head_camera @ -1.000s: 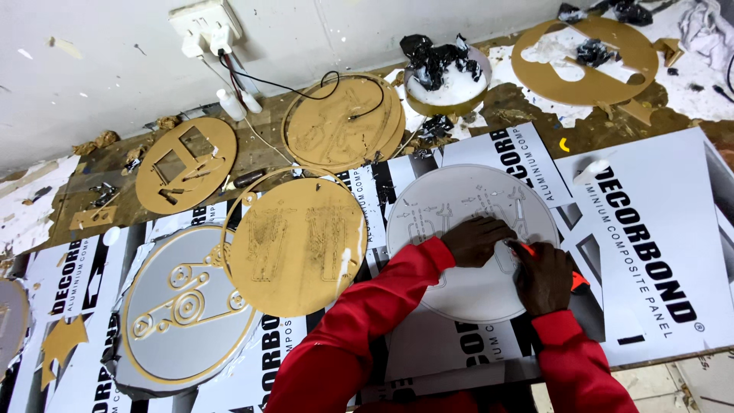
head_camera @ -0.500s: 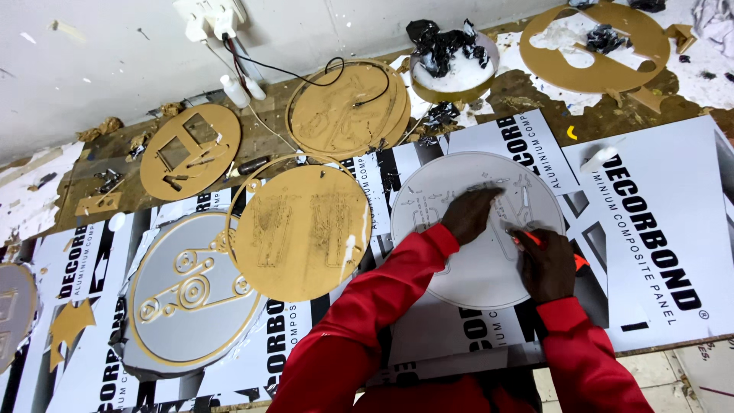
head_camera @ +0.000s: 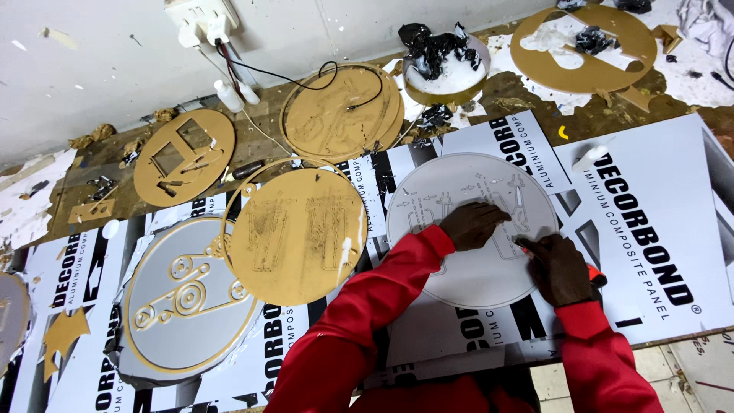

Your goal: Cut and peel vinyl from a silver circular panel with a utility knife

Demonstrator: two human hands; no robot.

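Observation:
A grey round disc (head_camera: 459, 191) with cut-out patterns lies flat on printed white panels. My left hand (head_camera: 472, 224) rests on it with fingers pressed down near its middle. My right hand (head_camera: 560, 268) is closed around a red-orange cutter (head_camera: 592, 273) at the disc's right edge, its tip touching the surface. Both arms wear red sleeves.
A gold disc (head_camera: 298, 233) lies left of the grey one, beside a grey-and-gold disc (head_camera: 187, 298). More gold discs (head_camera: 340, 115) and a ring (head_camera: 585, 46) sit at the back by the wall. White printed panels (head_camera: 650, 222) cover the bench; a socket (head_camera: 200, 15) with cables hangs above.
The view has shifted slightly. My left hand moved a little down and toward the disc's middle; my right hand stays at the right edge with the cutter.

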